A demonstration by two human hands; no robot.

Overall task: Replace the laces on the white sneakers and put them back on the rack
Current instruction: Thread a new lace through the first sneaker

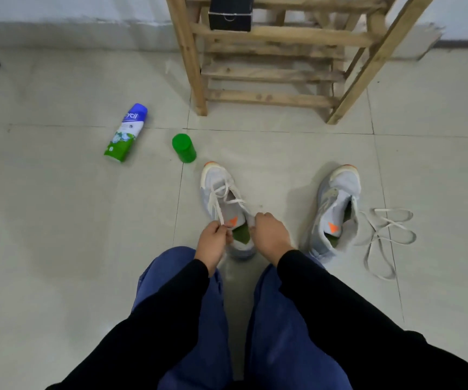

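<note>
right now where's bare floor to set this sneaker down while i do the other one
Free: the tiles between the left sneaker and right sneaker, up to the rack; also the open stretch left of the can. Crowded: right of the right sneaker, where the loose lace sprawls, and by the left sneaker's toe, where the cap sits close.

A home entryway — tiled floor [58, 220], wooden shoe rack [272, 71] against a white wall [58, 7].

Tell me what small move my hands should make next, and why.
Probably thread the flat white lace pinched in your left hand one row higher: the white mesh sneaker is laced only near its toe, and your right hand grips its collar.
</note>
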